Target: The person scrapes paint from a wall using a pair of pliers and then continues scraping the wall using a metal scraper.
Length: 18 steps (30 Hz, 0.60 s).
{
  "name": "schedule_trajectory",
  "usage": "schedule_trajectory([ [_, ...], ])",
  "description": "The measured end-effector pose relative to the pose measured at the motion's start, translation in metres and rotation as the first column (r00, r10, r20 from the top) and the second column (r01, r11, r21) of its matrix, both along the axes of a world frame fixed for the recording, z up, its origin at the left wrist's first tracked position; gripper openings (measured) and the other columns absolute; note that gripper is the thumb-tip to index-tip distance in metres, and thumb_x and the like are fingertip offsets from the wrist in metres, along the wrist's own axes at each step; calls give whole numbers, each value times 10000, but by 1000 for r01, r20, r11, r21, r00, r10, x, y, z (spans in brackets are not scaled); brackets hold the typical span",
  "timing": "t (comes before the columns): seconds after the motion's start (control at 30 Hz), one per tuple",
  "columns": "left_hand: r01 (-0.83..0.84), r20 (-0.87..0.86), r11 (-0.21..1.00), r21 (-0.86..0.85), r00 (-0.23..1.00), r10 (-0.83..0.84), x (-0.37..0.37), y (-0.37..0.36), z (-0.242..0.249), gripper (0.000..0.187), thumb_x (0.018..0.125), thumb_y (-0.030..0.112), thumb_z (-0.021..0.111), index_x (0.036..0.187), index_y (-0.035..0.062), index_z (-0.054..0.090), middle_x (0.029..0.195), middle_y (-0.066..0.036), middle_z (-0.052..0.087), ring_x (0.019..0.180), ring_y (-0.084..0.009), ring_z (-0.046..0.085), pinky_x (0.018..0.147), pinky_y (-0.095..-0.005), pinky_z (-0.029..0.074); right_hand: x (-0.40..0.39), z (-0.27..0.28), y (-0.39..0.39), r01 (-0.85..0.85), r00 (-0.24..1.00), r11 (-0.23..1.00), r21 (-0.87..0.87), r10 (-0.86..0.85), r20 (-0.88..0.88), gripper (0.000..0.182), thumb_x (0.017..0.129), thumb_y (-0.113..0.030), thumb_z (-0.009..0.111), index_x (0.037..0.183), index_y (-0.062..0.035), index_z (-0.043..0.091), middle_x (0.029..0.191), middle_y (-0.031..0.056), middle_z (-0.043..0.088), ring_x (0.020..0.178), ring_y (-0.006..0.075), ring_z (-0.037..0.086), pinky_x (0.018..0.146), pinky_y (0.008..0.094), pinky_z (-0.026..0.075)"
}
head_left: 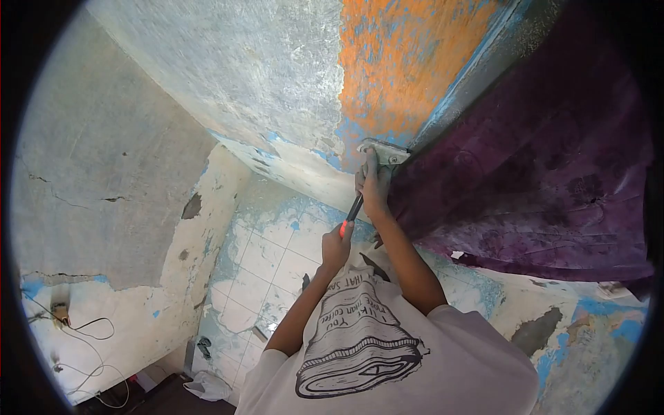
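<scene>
A scraper with a wide pale head [394, 153] and a dark handle with a red-orange part lies against the wall, at the lower edge of the orange paint [401, 69]. My right hand [375, 185] is closed round the upper handle near the head, one finger stretched toward the head. Lower down, my left hand [336, 245] grips the handle by its red-orange part. Left of the orange paint, the wall is bare and greyish [277, 62], with blue paint remnants along its lower edge.
A purple cloth [539, 173] hangs close on the right. Tiled floor [263, 259] with pale dust and paint flakes lies below. At the lower left are a wall socket [60, 315] with loose cables and a white plastic bag [207, 386]. Another peeling wall [104, 187] stands left.
</scene>
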<state>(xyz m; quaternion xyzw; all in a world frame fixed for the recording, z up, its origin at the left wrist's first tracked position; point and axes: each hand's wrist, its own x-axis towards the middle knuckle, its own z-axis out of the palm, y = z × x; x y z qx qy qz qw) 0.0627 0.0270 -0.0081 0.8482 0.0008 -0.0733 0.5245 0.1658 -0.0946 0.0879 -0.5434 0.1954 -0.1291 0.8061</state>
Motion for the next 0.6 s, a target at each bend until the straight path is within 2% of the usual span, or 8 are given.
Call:
schedule_trajectory([
  [0.1, 45, -14, 999, 12, 999, -44, -3, 10, -17, 522, 998, 440, 516, 801, -34, 615, 558, -241, 528, 507, -415, 548, 505, -469, 393, -2, -23, 2, 2, 997, 1000, -8, -2, -77, 539, 971, -473, 574, 595, -165, 342, 475, -52, 280, 352, 90, 290, 343, 283, 235],
  [0.2, 53, -2, 997, 49, 999, -53, 3, 13, -19, 520, 997, 436, 521, 806, -39, 611, 565, -246, 532, 518, -420, 557, 511, -473, 399, 2, -28, 5, -3, 1000, 995, 95, 4, -12, 540, 964, -479, 583, 596, -160, 349, 480, -50, 281, 356, 92, 300, 345, 281, 232],
  [0.27, 53, -16, 998, 30, 998, -53, -3, 17, -8, 508, 997, 420, 533, 810, -47, 603, 576, -249, 540, 528, -424, 559, 509, -458, 401, 1, -18, 5, 0, 999, 997, 82, 5, -50, 529, 967, -469, 582, 601, -156, 363, 479, -49, 282, 354, 93, 304, 344, 282, 234],
  [0.4, 102, -30, 994, -26, 994, -103, 0, 18, -22, 488, 1004, 393, 534, 810, -51, 594, 577, -238, 537, 511, -389, 553, 507, -436, 404, -2, -29, 4, -23, 993, 998, 56, 29, -112, 506, 975, -446, 576, 612, -153, 378, 477, -48, 283, 353, 91, 309, 344, 280, 239],
  [0.47, 162, -71, 983, -85, 983, -168, 2, 18, -26, 498, 1036, 391, 473, 762, -13, 567, 545, -75, 492, 494, -141, 461, 488, -359, 375, -4, -27, 9, -24, 995, 1000, 11, 24, -93, 498, 977, -437, 576, 617, -152, 383, 478, -48, 285, 354, 89, 311, 345, 278, 240],
  [0.53, 146, -49, 980, -137, 987, -154, 11, 12, -20, 496, 1038, 392, 469, 751, -2, 562, 551, -51, 498, 500, -128, 464, 490, -342, 379, 3, -15, 9, -36, 997, 999, -39, 33, -74, 490, 978, -429, 576, 621, -150, 389, 479, -47, 287, 355, 87, 313, 346, 276, 241],
  [0.6, 131, -49, 975, -182, 989, -142, 15, 8, -5, 495, 1040, 392, 464, 741, 9, 557, 558, -27, 504, 507, -114, 466, 491, -326, 383, 11, 11, 7, -126, 991, 991, -49, 127, 33, 488, 978, -435, 572, 625, -145, 400, 481, -47, 289, 358, 84, 312, 346, 275, 245],
])
